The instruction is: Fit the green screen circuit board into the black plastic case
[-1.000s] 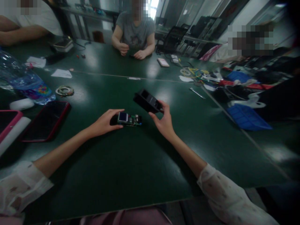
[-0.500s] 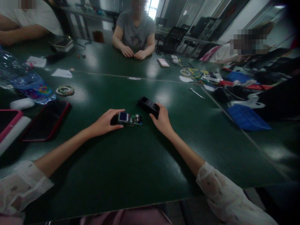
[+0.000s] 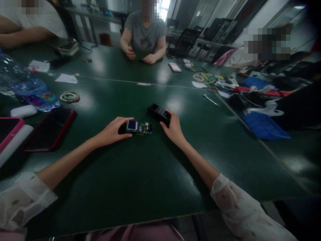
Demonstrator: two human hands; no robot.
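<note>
Frame centre: the left hand point(image 3: 117, 131) grips the circuit board point(image 3: 141, 129), the right hand point(image 3: 175, 129) the black casing point(image 3: 156, 111) — a leftward slip could knock the exposed circuit board.

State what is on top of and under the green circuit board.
On the circuit board, a small screen and electronic parts show. What lies beneath is covered; the left hand grips one end.

Sheer white sleeves point(image 3: 240, 209), scattered dark specks point(image 3: 224, 196), loose cuffs point(image 3: 217, 184), dusky pink cloth point(image 3: 135, 233) at the lap
</note>
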